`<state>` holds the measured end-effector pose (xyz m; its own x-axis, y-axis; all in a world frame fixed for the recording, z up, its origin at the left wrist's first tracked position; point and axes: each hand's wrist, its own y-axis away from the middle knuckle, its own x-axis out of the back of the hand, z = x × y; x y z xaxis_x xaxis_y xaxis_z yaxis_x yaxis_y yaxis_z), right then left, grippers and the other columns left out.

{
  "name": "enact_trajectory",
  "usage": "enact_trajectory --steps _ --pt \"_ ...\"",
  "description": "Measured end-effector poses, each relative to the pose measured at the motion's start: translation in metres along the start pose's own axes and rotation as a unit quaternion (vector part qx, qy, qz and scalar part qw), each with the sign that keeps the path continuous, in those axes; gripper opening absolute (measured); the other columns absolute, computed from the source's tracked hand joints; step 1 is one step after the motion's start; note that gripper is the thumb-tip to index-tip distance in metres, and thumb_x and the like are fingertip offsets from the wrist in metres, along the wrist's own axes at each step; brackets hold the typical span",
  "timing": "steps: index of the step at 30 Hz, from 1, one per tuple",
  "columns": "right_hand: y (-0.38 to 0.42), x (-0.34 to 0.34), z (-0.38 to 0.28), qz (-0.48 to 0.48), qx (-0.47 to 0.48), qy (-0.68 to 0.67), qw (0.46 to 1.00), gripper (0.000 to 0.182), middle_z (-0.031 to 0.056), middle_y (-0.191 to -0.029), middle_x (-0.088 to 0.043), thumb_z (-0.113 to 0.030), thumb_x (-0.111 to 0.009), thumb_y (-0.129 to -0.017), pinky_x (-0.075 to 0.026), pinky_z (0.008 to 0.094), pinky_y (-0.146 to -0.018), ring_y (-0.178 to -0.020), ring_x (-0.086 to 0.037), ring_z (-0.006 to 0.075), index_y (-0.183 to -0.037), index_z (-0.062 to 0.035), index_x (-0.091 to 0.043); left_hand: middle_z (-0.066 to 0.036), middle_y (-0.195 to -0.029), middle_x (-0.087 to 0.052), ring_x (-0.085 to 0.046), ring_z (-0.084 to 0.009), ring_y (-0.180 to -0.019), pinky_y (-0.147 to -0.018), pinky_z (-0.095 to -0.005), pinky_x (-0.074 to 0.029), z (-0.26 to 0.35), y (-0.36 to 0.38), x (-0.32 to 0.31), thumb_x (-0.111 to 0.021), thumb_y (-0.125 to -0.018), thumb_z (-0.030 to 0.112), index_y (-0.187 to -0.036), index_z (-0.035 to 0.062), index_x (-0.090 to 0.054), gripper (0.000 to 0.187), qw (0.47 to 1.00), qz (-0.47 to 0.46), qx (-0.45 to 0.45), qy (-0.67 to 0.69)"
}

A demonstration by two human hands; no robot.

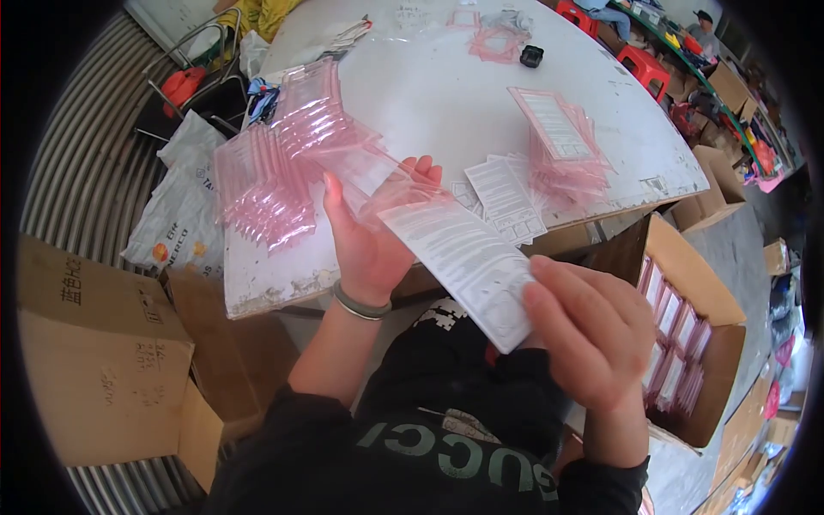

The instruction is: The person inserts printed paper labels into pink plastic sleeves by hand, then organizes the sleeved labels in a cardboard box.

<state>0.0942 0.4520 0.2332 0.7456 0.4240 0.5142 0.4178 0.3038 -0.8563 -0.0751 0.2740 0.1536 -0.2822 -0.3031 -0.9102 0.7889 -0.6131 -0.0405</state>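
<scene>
My left hand (pixel 373 245), a bangle on its wrist, supports a clear plastic pouch with pink edges (pixel 408 196) across the palm and fingers; the thumb stands apart. Between the thumb and fingers of my right hand (pixel 592 330) is the near end of a white printed card (pixel 468 266). The card's far end overlaps the pouch in this view. Left of my hands, more pink-edged pouches (pixel 266 184) lie fanned out in overlapping rows. Loose printed cards (pixel 506 199) lie at the table's near edge, beside a stack of pouches with cards inside (pixel 562 142).
The white table (pixel 429 77) has a worn near edge. A small black object (pixel 531 57) and more pink pouches (pixel 498 41) are farther back. An open carton of filled pouches (pixel 678 343) stands right, a large carton (pixel 103 352) left. Red stools (pixel 644 70) and a person (pixel 704 39) are behind.
</scene>
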Motion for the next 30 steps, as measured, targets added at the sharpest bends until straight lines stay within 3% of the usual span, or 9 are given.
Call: enact_trajectory --steps 3,6,12,14,18,20,24,27,30 --pt "-0.003 -0.022 0.000 0.024 0.024 -0.012 0.999 0.026 0.0183 -0.087 -0.068 -0.006 -0.070 -0.068 -0.056 0.0309 -0.060 -0.071 -0.068 0.0264 -0.091 0.0058 -0.068 -0.018 -0.142 -0.047 -0.039 -0.0328 -0.139 -0.116 -0.0506 -0.033 -0.015 0.002 -0.007 -0.040 -0.087 0.083 -0.141 -0.0078 -0.039 0.106 1.000 0.000 0.004 -0.023" --pt "-0.006 -0.026 -0.001 0.049 0.030 -0.044 0.997 0.028 0.0184 -0.086 -0.068 -0.005 -0.070 -0.066 -0.055 0.0309 -0.058 -0.071 -0.068 0.0263 -0.091 0.0058 -0.068 -0.018 -0.141 -0.049 -0.042 -0.0324 -0.137 -0.115 -0.0498 -0.035 -0.019 0.001 0.007 -0.038 -0.087 0.084 -0.142 -0.0073 -0.039 0.107 0.995 -0.056 0.062 0.063" --pt "0.001 -0.030 0.000 0.047 0.013 -0.054 0.997 0.028 0.0186 -0.086 -0.068 -0.003 -0.070 -0.065 -0.054 0.0317 -0.057 -0.072 -0.068 0.0269 -0.092 0.0042 -0.067 -0.019 -0.140 -0.051 -0.043 -0.0314 -0.137 -0.114 -0.0495 -0.036 -0.013 0.003 0.000 -0.035 -0.085 0.087 -0.145 -0.0069 -0.037 0.111 0.997 -0.055 0.043 0.041" --pt "0.006 -0.036 0.004 0.035 0.008 -0.058 0.998 0.026 0.0177 -0.085 -0.069 -0.003 -0.069 -0.066 -0.054 0.0320 -0.059 -0.073 -0.068 0.0268 -0.091 0.0040 -0.067 -0.021 -0.141 -0.050 -0.045 -0.0322 -0.134 -0.111 -0.0480 -0.040 -0.018 -0.001 0.000 -0.041 -0.082 0.088 -0.145 -0.0107 -0.034 0.117 0.993 -0.095 0.031 0.056" --pt "0.006 -0.030 0.003 0.036 0.038 0.019 0.998 0.026 0.0168 -0.086 -0.069 -0.005 -0.069 -0.067 -0.054 0.0319 -0.059 -0.074 -0.068 0.0268 -0.091 0.0043 -0.067 -0.022 -0.143 -0.047 -0.046 -0.0324 -0.133 -0.110 -0.0480 -0.041 -0.016 0.000 0.002 -0.044 -0.081 0.088 -0.147 -0.0087 -0.033 0.117 0.995 -0.065 0.036 0.065" --pt "0.007 -0.022 0.002 0.023 0.036 0.049 0.998 0.026 0.0162 -0.085 -0.069 -0.006 -0.068 -0.068 -0.054 0.0319 -0.060 -0.073 -0.068 0.0266 -0.092 0.0043 -0.067 -0.021 -0.145 -0.047 -0.044 -0.0334 -0.136 -0.112 -0.0514 -0.037 -0.014 0.000 0.004 -0.039 -0.084 0.087 -0.148 -0.0059 -0.034 0.113 0.995 -0.071 0.032 0.054" --pt "0.010 -0.037 0.001 0.010 0.011 0.020 1.000 0.027 0.0184 -0.099 -0.069 -0.009 -0.069 -0.068 -0.053 0.0345 -0.066 -0.082 -0.067 0.0274 -0.092 0.0030 -0.068 -0.021 -0.148 -0.045 -0.042 -0.0345 -0.139 -0.115 -0.0521 -0.035 -0.029 -0.002 -0.001 -0.039 -0.085 0.085 -0.150 -0.0035 -0.031 0.111 0.973 -0.214 0.036 0.083" --pt "0.011 -0.049 0.004 -0.004 0.003 0.040 0.999 0.028 0.0177 -0.114 -0.066 -0.012 -0.070 -0.070 -0.050 0.0376 -0.075 -0.093 -0.066 0.0278 -0.095 0.0015 -0.068 -0.022 -0.148 -0.044 -0.042 -0.0355 -0.139 -0.115 -0.0513 -0.035 -0.031 -0.004 0.001 -0.043 -0.085 0.084 -0.151 -0.0033 -0.029 0.110 0.972 -0.224 0.020 0.071" --pt "0.000 -0.037 -0.002 -0.068 -0.033 0.018 0.997 0.026 0.0149 -0.125 -0.063 -0.013 -0.069 -0.074 -0.045 0.0418 -0.087 -0.108 -0.061 0.0283 -0.097 0.0001 -0.068 -0.023 -0.149 -0.043 -0.044 -0.0364 -0.138 -0.116 -0.0510 -0.036 -0.024 0.004 0.004 -0.048 -0.084 0.082 -0.151 -0.0033 -0.028 0.110 0.985 -0.169 0.025 0.024"
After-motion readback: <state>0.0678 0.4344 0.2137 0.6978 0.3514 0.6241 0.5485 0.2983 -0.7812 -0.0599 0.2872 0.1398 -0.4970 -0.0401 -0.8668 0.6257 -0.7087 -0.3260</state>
